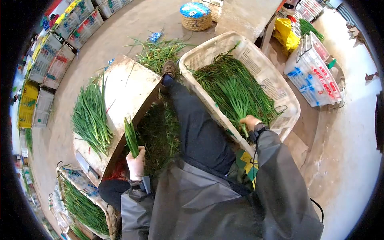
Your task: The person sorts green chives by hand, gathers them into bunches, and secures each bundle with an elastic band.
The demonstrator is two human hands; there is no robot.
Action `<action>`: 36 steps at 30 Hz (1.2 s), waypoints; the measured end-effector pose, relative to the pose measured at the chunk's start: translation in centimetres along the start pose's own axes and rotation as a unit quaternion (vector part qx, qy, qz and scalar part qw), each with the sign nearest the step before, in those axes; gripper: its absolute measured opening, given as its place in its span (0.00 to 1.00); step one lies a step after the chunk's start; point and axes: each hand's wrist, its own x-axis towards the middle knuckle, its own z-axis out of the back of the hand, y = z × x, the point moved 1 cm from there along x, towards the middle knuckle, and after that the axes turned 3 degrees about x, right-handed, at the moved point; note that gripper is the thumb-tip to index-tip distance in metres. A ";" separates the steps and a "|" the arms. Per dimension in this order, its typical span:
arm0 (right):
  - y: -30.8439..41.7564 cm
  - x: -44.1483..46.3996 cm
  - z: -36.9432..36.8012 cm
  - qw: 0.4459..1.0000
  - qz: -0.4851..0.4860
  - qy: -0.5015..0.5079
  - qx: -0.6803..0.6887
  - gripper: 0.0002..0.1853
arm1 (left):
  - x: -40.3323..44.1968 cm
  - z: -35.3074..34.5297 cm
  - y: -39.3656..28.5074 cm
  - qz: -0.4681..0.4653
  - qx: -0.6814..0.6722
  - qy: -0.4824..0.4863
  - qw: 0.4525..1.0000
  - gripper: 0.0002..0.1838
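Observation:
My left hand [136, 163] is closed round a small bunch of garlic chives [131, 137], its leaves pointing up beside the wooden board. Over the near edge of a large white plastic crate [286, 105], my right hand [251, 121] is closed round the pale stem ends of some chives [239, 105]. Their leaves lie on the heap of chives [228, 78] filling much of the crate. A bigger pile of chives [91, 116] rests on the board [127, 82] to my left, with a knife [87, 165] on its near corner.
Loose chives [160, 54] are scattered on the floor beyond my shoe. A bag of chives [82, 204] stands at lower left. White crates [314, 74] stand at right, and more are stacked at far left. A wicker basket [196, 22] with a blue cover is at the back.

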 end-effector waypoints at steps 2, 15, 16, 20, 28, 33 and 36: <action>-2.2 0.2 0.7 0.811 -0.272 -0.107 0.508 0.14 | 0.1 -0.3 0.1 0.002 -0.007 0.005 1.000 0.06; -3.7 -5.4 4.1 0.916 -0.365 -0.150 -0.075 0.43 | 0.1 -2.8 0.0 0.034 0.041 0.009 0.999 0.06; -3.0 -5.2 3.6 0.899 -0.412 -0.085 -0.124 0.43 | 0.2 -3.0 0.1 0.035 0.048 0.010 0.998 0.06; -3.6 -3.6 0.8 0.863 -0.488 -0.031 -0.125 0.35 | 0.1 -3.6 -0.3 0.031 0.054 0.014 0.998 0.05; -6.0 -2.2 -0.4 0.835 -0.536 -0.101 -0.075 0.39 | 0.1 -4.0 -0.7 0.042 0.054 0.007 0.998 0.05; -4.2 -3.0 1.2 0.861 -0.494 -0.083 -0.087 0.27 | 0.0 -4.1 -0.8 0.043 0.042 0.019 0.998 0.04; -4.2 -3.2 1.6 0.878 -0.448 -0.124 -0.115 0.26 | 0.2 -4.0 -0.7 0.043 0.043 0.017 0.998 0.04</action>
